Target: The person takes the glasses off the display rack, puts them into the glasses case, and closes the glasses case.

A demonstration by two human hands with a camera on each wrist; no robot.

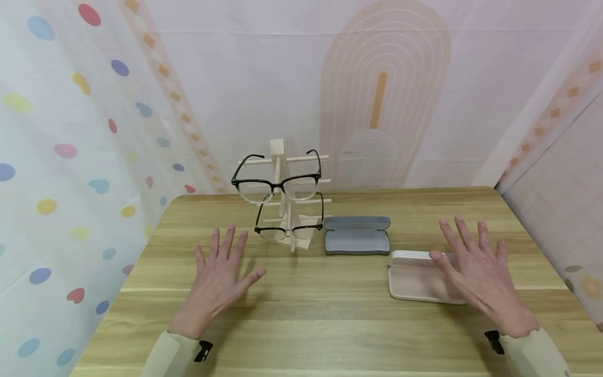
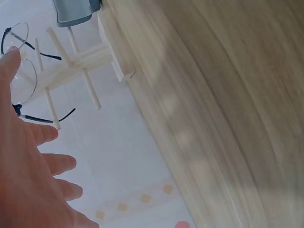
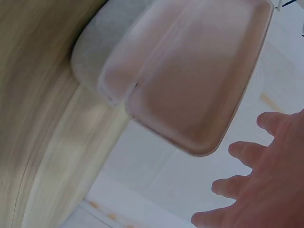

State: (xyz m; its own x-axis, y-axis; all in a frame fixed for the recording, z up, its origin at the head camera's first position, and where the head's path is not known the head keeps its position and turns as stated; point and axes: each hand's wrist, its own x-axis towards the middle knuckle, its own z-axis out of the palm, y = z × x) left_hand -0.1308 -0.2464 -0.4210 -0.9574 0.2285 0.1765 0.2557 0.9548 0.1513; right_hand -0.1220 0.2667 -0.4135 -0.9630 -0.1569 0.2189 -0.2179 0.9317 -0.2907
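Observation:
My left hand (image 1: 215, 285) is spread with straight fingers over the table, left of a wooden glasses stand (image 1: 277, 148). It holds nothing. On the stand's pegs sit two pairs of glasses: the upper eyeglasses (image 1: 278, 184) have a black top rim and clear lower rims, and the lower eyeglasses (image 1: 314, 227) have a black brow line. My right hand (image 1: 478, 275), fingers spread and holding nothing, hovers over the right part of an open glasses case (image 1: 410, 283) with pink lining and a white lid. A grey-blue glasses case (image 1: 357, 241) lies open between the stand and the pink-lined one.
All of it stands on a wood-grain table (image 1: 320, 335). A patterned cloth backdrop (image 1: 245, 94) rises behind the table's far edge, and a dotted curtain (image 1: 85, 209) hangs along the left side.

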